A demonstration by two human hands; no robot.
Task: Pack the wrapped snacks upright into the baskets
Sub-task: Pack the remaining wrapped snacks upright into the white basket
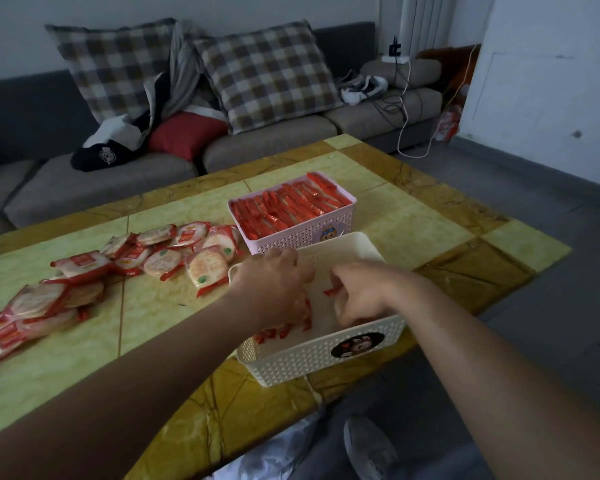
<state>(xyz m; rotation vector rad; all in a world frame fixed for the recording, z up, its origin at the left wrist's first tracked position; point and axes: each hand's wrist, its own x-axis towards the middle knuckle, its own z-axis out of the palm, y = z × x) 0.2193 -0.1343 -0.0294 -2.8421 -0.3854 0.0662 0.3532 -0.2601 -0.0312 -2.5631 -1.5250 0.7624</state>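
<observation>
Snacks [208,268], red labels [82,260] unreadable — cream basket [291,365], cartoon sticker [357,344]

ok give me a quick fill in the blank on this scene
1. The full basket is ___.
2. The right hand grips a ___ in the cream basket.
3. Loose snacks lie on the table to the baskets' ___.

Missing words: pink; snack; left.
</observation>
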